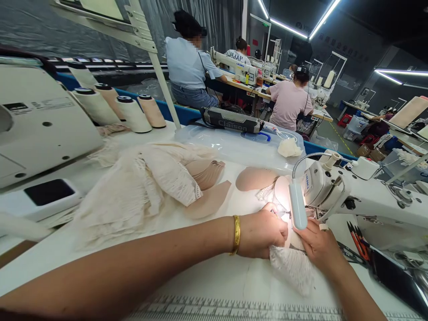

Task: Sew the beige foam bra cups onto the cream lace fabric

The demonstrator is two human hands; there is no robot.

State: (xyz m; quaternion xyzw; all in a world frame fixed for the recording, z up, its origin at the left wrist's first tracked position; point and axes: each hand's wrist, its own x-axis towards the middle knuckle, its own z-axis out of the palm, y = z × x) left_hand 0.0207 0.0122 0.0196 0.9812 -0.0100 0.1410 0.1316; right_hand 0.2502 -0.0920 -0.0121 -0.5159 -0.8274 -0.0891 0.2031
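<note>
Head view: a flat white worktable spans the near scene, cut off at the near edge. At right stands a white metal JUKI sewing machine, running out of frame. A rumpled heap of cream lace fabric lies to the left, its layers hard to separate. By the machine, the left hand is curled closed on a white lace piece, fingertips tucked from sight. Just right of it, the right hand has extended fingers, partly behind a pale-blue oblong lamp; whether it grips anything I cannot tell. Hands, lamp and glare obscure the needle.
</note>
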